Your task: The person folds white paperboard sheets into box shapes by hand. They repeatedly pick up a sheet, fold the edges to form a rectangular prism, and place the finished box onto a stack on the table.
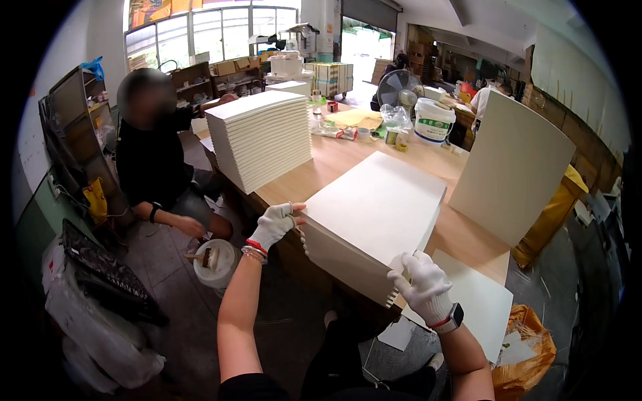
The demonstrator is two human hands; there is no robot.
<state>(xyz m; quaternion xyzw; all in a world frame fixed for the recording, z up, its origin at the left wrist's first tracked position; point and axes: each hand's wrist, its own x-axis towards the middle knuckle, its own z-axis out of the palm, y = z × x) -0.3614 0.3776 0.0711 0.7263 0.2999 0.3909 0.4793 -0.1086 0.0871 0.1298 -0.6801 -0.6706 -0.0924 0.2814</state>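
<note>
A stack of white boards (371, 210) lies on the wooden table in front of me, its layered edges showing at the near corners. My left hand (273, 226), in a white fingerless glove, has its fingertips pinched at the left corner of the top board. At the near right corner, my right hand (425, 284) wears a white glove too, its fingers bent round the board's edge. Part of its grip is hidden. Right of the stack, a large white panel (511, 167) stands upright and slightly curved. Another white sheet (478, 304) lies at the table's near right edge.
A taller stack of white boards (261, 144) stands at the table's left, beside a seated person (154, 147). A white bucket (217, 264) with a brush is on the floor. A white tub (433, 121) and jars sit farther back. An orange sack (528, 354) is lower right.
</note>
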